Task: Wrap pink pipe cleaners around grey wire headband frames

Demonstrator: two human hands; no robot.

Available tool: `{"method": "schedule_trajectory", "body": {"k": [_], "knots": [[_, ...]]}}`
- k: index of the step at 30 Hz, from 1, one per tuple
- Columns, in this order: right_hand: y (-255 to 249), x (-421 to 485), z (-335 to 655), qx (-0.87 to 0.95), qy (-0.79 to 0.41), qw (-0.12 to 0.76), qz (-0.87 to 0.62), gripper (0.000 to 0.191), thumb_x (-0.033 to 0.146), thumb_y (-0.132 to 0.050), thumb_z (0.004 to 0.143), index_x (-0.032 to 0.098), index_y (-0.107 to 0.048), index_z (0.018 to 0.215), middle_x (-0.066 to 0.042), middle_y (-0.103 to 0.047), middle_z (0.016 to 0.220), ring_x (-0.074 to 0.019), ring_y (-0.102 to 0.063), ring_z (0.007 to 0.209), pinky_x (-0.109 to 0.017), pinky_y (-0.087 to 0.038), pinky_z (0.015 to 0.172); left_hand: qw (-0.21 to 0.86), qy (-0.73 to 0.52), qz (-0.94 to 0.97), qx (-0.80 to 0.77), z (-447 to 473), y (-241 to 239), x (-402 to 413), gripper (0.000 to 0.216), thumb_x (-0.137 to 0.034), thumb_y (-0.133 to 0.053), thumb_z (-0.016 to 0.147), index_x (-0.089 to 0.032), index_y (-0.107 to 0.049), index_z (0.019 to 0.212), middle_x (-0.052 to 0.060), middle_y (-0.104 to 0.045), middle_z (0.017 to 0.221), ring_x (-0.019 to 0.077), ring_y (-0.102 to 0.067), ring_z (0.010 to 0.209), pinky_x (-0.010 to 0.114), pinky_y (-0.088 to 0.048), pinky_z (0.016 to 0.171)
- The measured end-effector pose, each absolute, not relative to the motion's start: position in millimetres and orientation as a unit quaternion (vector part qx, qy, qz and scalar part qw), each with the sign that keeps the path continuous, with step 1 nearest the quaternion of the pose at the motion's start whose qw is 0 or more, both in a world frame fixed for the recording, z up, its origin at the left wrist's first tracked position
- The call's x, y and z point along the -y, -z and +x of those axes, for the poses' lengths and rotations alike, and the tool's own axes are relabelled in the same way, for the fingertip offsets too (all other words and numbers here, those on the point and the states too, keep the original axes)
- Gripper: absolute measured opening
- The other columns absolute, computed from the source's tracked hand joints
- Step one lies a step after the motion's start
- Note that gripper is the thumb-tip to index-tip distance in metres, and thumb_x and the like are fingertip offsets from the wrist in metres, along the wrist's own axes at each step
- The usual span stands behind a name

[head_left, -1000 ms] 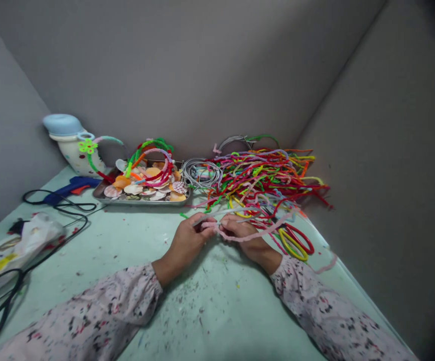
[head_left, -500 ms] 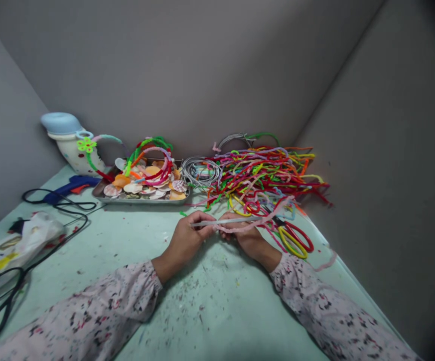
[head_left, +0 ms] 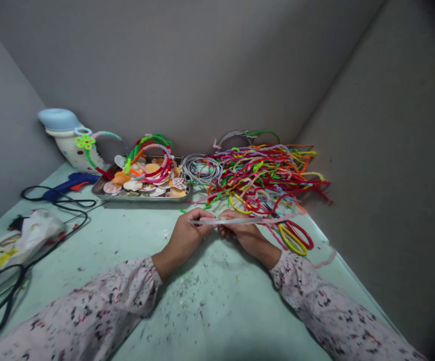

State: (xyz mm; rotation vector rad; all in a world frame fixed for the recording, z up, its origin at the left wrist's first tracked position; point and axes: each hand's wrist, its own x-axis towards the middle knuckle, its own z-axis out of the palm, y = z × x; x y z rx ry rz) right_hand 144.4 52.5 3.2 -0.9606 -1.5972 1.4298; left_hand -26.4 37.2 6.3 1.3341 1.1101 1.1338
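My left hand (head_left: 187, 235) and my right hand (head_left: 240, 231) meet over the pale green table (head_left: 209, 301), both pinched on a thin grey stick (head_left: 255, 220) that lies level between them and juts out to the right. A pink pipe cleaner (head_left: 285, 217) is wound on the stick where my fingers meet and trails off to the right. Just behind my hands spreads a big heap of coloured pipe cleaners (head_left: 266, 173).
A metal tray of shells (head_left: 142, 189) with pipe cleaner loops stands behind on the left, next to a coil of wire (head_left: 201, 169). Red and yellow scissors (head_left: 294, 235) lie by my right wrist. A blue glue gun (head_left: 70, 183), black cable, plastic bag (head_left: 21, 240) and white jug (head_left: 70, 143) are at left.
The pink pipe cleaner's loose slack has been drawn up along the stick, which now lies level and points right. My hands stayed close together and rose slightly.
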Motion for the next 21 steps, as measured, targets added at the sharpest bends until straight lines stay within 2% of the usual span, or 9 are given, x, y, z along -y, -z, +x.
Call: {"method": "schedule_trajectory", "body": {"k": [8,14,21], "knots": [[-6.2,-50.3,144.7,0.66,-0.529,0.37,-0.384,0.028,0.036,-0.048,0.088,0.017,-0.057,0.069,0.0,-0.05,0.064,-0.0119,-0.044,0.059,-0.025,-0.034,0.054,0.515,-0.479,0.543,-0.458,-27.2,-5.1,-37.4,0.019,-0.027,-0.072,0.066,-0.015,-0.065,0.078,0.0,-0.061,0.066,0.0095,-0.049,0.056,0.022,-0.037,0.053],[-10.5,-48.2,145.9,0.716,-0.46,0.379,-0.363,0.029,0.029,-0.044,0.09,0.019,-0.052,0.065,0.001,-0.048,0.067,-0.0129,-0.044,0.064,-0.028,-0.035,0.062,0.55,-0.48,0.524,-0.439,-25.5,-7.3,-35.8,0.016,-0.028,-0.07,0.071,-0.015,-0.062,0.075,0.0,-0.059,0.063,0.0082,-0.048,0.055,0.021,-0.035,0.052],[-6.0,-48.5,138.6,0.637,-0.54,0.393,-0.385,0.018,0.026,-0.05,0.084,0.018,-0.057,0.069,0.0,-0.051,0.067,-0.0124,-0.045,0.062,-0.026,-0.036,0.059,0.566,-0.477,0.507,-0.442,-25.1,-8.6,-34.3,0.016,-0.027,-0.07,0.07,-0.014,-0.062,0.074,0.002,-0.062,0.066,0.0101,-0.052,0.059,0.022,-0.035,0.054]]}}
